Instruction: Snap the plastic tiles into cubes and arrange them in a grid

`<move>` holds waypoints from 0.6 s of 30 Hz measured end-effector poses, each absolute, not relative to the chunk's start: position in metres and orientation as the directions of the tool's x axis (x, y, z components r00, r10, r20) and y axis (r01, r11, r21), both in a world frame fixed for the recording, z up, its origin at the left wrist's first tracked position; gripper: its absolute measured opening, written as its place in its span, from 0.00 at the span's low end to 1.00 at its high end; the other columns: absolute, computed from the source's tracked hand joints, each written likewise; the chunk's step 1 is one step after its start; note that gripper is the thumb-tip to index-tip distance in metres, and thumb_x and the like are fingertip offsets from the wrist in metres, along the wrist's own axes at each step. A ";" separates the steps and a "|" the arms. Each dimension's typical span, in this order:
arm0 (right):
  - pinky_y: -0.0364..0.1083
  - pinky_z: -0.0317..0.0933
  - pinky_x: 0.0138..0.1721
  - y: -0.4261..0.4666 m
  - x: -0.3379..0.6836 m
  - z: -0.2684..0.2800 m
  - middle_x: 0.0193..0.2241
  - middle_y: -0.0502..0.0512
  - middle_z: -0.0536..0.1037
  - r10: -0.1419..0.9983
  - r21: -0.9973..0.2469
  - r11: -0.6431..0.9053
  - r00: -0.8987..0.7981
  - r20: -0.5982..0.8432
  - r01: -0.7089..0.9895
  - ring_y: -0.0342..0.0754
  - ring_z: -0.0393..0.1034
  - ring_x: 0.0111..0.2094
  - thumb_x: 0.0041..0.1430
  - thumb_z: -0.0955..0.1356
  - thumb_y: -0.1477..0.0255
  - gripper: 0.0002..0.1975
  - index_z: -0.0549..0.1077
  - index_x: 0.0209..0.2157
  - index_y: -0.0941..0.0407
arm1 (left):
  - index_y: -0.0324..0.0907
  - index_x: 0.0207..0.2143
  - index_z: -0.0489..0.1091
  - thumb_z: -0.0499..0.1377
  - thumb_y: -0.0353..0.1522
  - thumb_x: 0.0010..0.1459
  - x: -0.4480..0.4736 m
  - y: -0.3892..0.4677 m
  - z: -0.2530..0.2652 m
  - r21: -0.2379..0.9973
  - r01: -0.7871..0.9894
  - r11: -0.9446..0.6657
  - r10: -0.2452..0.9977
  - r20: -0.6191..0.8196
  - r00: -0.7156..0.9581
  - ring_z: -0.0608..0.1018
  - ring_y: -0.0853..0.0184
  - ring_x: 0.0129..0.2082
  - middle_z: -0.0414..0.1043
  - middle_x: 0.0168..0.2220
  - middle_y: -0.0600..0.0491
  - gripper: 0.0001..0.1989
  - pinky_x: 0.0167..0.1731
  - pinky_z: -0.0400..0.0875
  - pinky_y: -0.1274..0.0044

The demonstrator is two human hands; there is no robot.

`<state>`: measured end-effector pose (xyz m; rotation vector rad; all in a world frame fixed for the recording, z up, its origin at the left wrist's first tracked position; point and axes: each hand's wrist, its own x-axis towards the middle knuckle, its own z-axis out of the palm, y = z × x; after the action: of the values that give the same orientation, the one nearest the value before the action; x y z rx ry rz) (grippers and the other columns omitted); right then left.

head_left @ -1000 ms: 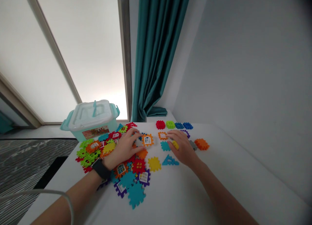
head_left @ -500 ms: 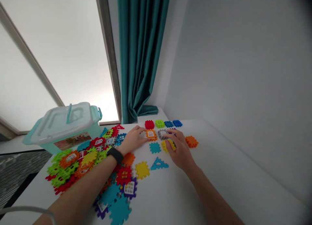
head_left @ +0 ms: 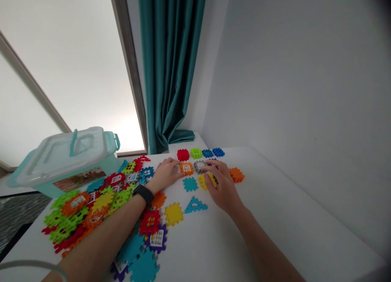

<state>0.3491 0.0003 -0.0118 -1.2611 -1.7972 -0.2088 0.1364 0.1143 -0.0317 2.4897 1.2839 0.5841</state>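
Observation:
My left hand (head_left: 166, 175), a dark watch on its wrist, has thumb and forefinger at the left edge of an orange interlocking block (head_left: 186, 168) with a white window. Directly right of it lies a grey window block (head_left: 200, 166), its edge close against the orange one. My right hand (head_left: 222, 186) has its fingertips at the grey block's right side, and its thumb is over a yellow block (head_left: 203, 181). A purple block (head_left: 213, 163) is mostly hidden by that hand. Just below sits a light-blue square block (head_left: 190, 184).
Behind the hands are red (head_left: 183, 155), green (head_left: 196, 153) and blue (head_left: 218, 152) blocks in a row. An orange block (head_left: 236, 175) lies at right, a blue triangle (head_left: 195, 205) nearer me. A mixed pile (head_left: 70, 225) and lidded tub (head_left: 70, 168) stand left.
The view has shifted slightly, so everything appears a little further left. Both hands stay at the orange and grey blocks, with hardly any movement relative to them.

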 end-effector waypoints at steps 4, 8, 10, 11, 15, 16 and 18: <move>0.62 0.64 0.56 0.000 0.349 -0.012 0.50 0.62 0.73 0.668 -0.344 0.460 -0.063 0.742 0.819 0.58 0.68 0.53 0.65 0.63 0.75 0.11 0.73 0.46 0.53 | 0.47 0.51 0.74 0.65 0.44 0.60 0.137 0.115 -0.033 0.412 0.722 -0.557 0.828 0.208 0.520 0.73 0.51 0.55 0.73 0.53 0.46 0.20 0.54 0.67 0.61; 0.62 0.64 0.56 -0.001 0.349 -0.011 0.50 0.62 0.72 0.666 -0.351 0.460 -0.055 0.744 0.816 0.58 0.68 0.53 0.65 0.63 0.75 0.10 0.73 0.46 0.52 | 0.47 0.52 0.74 0.65 0.44 0.60 0.137 0.115 -0.033 0.411 0.720 -0.559 0.827 0.205 0.524 0.73 0.51 0.55 0.73 0.52 0.46 0.21 0.54 0.67 0.61; 0.62 0.65 0.56 -0.001 0.349 -0.010 0.50 0.61 0.73 0.665 -0.353 0.464 -0.055 0.745 0.813 0.57 0.68 0.53 0.65 0.63 0.75 0.11 0.73 0.46 0.52 | 0.46 0.52 0.74 0.65 0.44 0.59 0.136 0.115 -0.033 0.411 0.718 -0.562 0.824 0.208 0.527 0.73 0.51 0.55 0.73 0.52 0.46 0.21 0.54 0.67 0.61; 0.62 0.65 0.56 -0.001 0.349 -0.010 0.49 0.61 0.73 0.665 -0.356 0.466 -0.055 0.745 0.810 0.57 0.68 0.53 0.65 0.63 0.75 0.11 0.73 0.46 0.52 | 0.46 0.52 0.74 0.65 0.44 0.59 0.136 0.115 -0.033 0.411 0.717 -0.563 0.824 0.210 0.527 0.73 0.52 0.55 0.73 0.52 0.46 0.21 0.54 0.67 0.62; 0.62 0.64 0.57 -0.001 0.350 -0.009 0.50 0.62 0.73 0.666 -0.361 0.465 -0.051 0.744 0.808 0.58 0.68 0.54 0.65 0.64 0.75 0.11 0.73 0.46 0.53 | 0.46 0.52 0.74 0.64 0.45 0.60 0.135 0.116 -0.034 0.409 0.712 -0.570 0.819 0.217 0.531 0.73 0.53 0.54 0.73 0.52 0.46 0.21 0.54 0.67 0.63; 0.62 0.64 0.57 -0.001 0.350 -0.009 0.50 0.62 0.73 0.667 -0.361 0.465 -0.051 0.743 0.808 0.58 0.68 0.54 0.65 0.63 0.75 0.11 0.73 0.46 0.53 | 0.46 0.52 0.74 0.64 0.45 0.60 0.135 0.116 -0.034 0.408 0.712 -0.572 0.818 0.218 0.533 0.73 0.53 0.54 0.73 0.52 0.46 0.21 0.54 0.68 0.63; 0.62 0.63 0.57 -0.001 0.350 -0.010 0.50 0.62 0.73 0.668 -0.362 0.465 -0.052 0.742 0.808 0.57 0.68 0.54 0.65 0.63 0.75 0.11 0.73 0.46 0.52 | 0.46 0.52 0.74 0.64 0.46 0.59 0.136 0.117 -0.035 0.405 0.711 -0.574 0.816 0.219 0.535 0.73 0.53 0.53 0.73 0.51 0.46 0.22 0.54 0.68 0.63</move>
<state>0.3500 -0.0006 -0.0096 -1.2591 -1.7746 -0.1863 0.1356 0.1168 -0.0347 2.5087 1.2788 0.5650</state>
